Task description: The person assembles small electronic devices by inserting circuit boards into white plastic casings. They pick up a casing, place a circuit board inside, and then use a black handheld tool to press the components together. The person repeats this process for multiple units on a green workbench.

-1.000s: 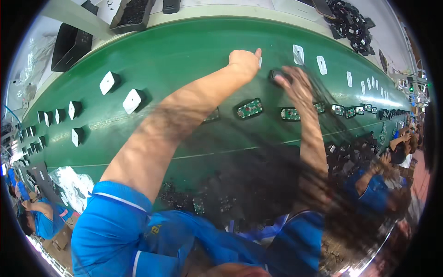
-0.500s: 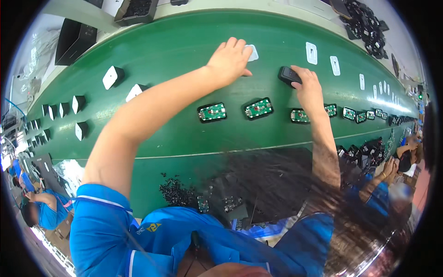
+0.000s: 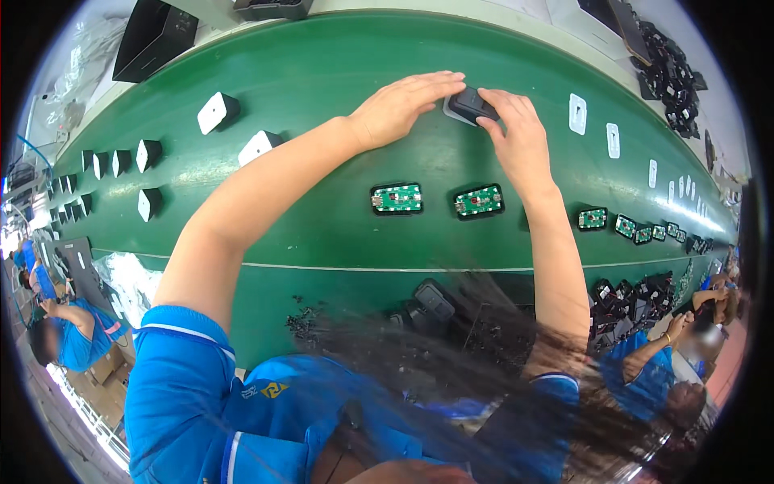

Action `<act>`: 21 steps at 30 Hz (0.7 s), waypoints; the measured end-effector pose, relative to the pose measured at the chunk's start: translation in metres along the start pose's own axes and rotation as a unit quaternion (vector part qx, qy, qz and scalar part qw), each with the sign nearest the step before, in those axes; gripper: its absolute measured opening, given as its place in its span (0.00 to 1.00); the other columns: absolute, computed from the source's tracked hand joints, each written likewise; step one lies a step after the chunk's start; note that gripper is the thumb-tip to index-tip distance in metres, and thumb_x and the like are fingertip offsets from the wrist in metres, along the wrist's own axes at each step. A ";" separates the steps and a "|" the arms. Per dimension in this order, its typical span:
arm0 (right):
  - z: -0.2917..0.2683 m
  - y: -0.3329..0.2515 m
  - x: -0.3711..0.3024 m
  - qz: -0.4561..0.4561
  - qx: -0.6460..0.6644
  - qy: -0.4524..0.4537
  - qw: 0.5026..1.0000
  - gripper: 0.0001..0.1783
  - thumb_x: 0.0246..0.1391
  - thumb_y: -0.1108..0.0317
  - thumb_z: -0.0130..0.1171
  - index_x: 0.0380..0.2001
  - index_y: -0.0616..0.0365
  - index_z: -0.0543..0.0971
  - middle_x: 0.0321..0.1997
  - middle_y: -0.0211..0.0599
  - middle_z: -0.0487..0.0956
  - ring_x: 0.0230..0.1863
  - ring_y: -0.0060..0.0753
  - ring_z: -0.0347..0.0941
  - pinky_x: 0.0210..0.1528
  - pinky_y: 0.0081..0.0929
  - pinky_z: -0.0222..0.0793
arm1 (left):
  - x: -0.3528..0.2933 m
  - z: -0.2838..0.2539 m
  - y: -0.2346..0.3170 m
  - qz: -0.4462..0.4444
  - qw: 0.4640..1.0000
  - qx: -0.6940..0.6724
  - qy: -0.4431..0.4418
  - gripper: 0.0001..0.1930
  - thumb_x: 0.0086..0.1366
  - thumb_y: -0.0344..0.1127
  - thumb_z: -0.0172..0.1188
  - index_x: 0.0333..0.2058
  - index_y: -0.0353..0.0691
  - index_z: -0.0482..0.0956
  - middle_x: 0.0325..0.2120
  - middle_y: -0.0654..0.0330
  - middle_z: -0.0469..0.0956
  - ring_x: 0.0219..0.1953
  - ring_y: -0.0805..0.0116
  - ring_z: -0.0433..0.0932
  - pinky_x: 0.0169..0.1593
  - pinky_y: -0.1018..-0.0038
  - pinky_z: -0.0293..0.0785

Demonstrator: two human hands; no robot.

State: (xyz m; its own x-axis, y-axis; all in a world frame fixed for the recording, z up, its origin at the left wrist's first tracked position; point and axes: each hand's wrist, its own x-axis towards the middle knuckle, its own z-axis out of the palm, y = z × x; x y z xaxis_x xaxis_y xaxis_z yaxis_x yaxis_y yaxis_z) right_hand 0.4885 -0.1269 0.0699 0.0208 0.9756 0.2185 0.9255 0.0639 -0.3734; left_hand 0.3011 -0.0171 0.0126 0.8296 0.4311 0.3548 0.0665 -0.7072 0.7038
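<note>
My right hand [image 3: 518, 135] grips a small black plastic case [image 3: 471, 105], fingers on top and thumb on the near side. Beneath that case, the edge of a white cover plate [image 3: 453, 114] shows on the green belt. My left hand [image 3: 397, 108] lies just left of it with its fingers stretched out, the fingertips at the case's far left corner; whether they press on the case or the plate I cannot tell. Nearer to me, two open black housings with green circuit boards [image 3: 397, 198] [image 3: 478, 201] rest on the belt.
Black cases with white faces [image 3: 216, 113] stand to the left on the green belt [image 3: 322, 73]. More white plates [image 3: 577, 114] and board-filled housings [image 3: 592, 219] run off to the right. Heaps of black parts [image 3: 633, 302] lie at the near right. Co-workers sit on both sides.
My right hand has carried the black case leftward and away from me onto the white plate. My left hand's fingers have straightened toward it. The view has shifted slightly.
</note>
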 end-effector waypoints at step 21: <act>0.020 0.008 -0.002 -0.138 -0.153 -0.001 0.978 0.23 0.41 0.76 0.57 0.45 0.56 0.75 0.45 0.34 0.75 0.44 0.36 0.70 0.44 0.30 0.72 | -0.014 0.008 -0.015 0.067 0.988 0.132 -0.040 0.32 0.55 0.17 0.45 0.59 0.48 0.66 0.61 0.64 0.63 0.62 0.63 0.63 0.66 0.64 0.58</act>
State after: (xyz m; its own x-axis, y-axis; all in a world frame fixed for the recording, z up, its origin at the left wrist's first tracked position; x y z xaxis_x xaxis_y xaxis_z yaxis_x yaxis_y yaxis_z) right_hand 0.4883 -0.1237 0.0484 -0.2471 0.9305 0.2703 0.9656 0.2598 -0.0119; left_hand 0.2933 -0.0168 -0.0083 0.8813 0.2859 0.3762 0.0867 -0.8805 0.4660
